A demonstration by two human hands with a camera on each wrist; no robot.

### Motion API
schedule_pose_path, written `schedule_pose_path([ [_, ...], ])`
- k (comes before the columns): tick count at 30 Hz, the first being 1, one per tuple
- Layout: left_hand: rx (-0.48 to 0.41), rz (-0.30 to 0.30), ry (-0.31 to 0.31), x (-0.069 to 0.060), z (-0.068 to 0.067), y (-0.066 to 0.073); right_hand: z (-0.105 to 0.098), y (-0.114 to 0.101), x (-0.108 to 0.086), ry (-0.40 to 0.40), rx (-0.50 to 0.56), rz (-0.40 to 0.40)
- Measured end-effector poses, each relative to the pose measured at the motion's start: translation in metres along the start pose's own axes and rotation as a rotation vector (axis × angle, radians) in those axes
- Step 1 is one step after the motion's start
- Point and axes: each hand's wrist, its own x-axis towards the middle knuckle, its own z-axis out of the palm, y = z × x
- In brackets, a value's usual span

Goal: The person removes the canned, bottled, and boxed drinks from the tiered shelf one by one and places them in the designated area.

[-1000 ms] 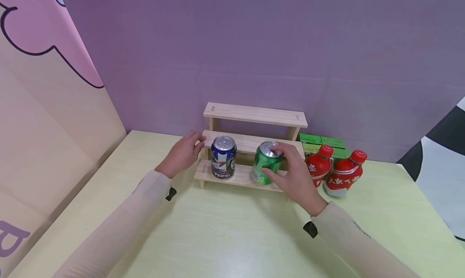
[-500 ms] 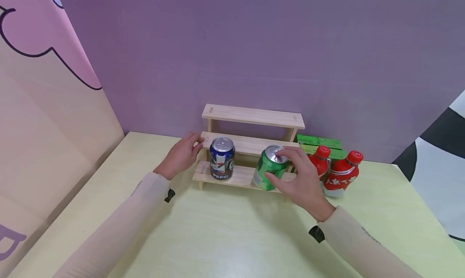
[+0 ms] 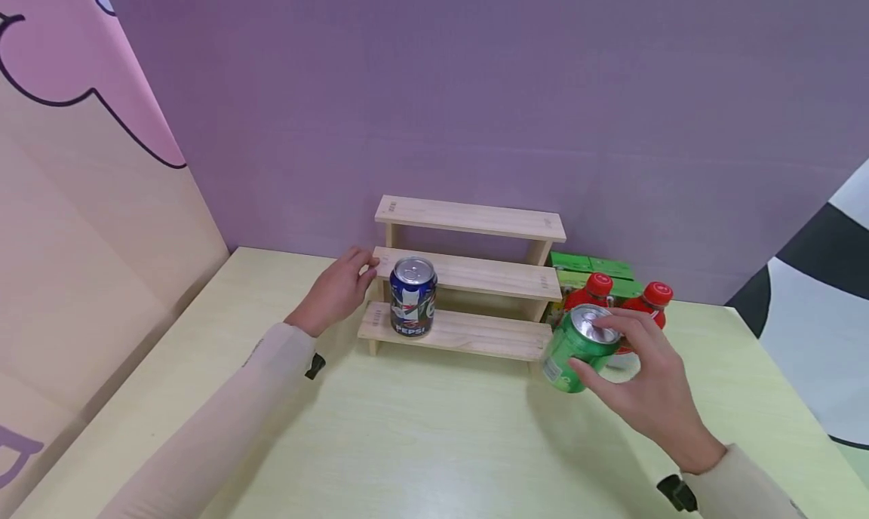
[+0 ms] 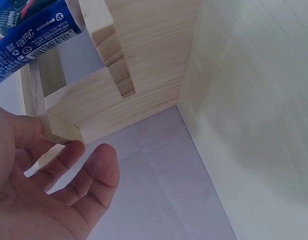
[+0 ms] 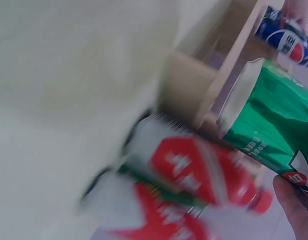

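Observation:
A green 7UP can (image 3: 578,349) is tilted in the air at the right end of a three-tier wooden step shelf (image 3: 495,338). My right hand (image 3: 652,383) grips it, thumb on the near side and fingers at the top rim. In the right wrist view the can (image 5: 274,120) shows its silver bottom end. My left hand (image 3: 337,289) holds the left end of the middle step; in the left wrist view the fingers (image 4: 61,162) touch the board end (image 4: 62,130). A blue Pepsi can (image 3: 413,299) stands upright on the lowest step's left side.
Two red-capped bottles (image 3: 599,285) stand right of the shelf, partly hidden by the green can and hand. Green boxes (image 3: 600,266) lie behind them. A purple wall panel (image 3: 475,89) rises behind the table (image 3: 407,428).
My right hand has lifted the green can off the lowest step and carried it right, past the shelf's end and in front of the bottles. The left hand stays at the shelf.

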Motion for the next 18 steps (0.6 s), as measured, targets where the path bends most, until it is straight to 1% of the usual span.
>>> schedule_pose_path([
  [5,-0.009,0.008,-0.001,0.0,-0.001,0.0,-0.019,0.016,-0.022,-0.007,-0.033,0.103],
  [9,-0.01,0.015,0.002,0.0,-0.002,-0.001,-0.028,0.024,-0.035,-0.01,-0.07,0.175],
  [13,-0.01,0.019,0.003,0.0,-0.003,0.0,-0.032,0.033,-0.042,-0.016,-0.096,0.217],
  [18,-0.013,0.01,-0.01,-0.001,-0.002,0.0,-0.031,0.044,-0.047,-0.027,-0.105,0.255],
])
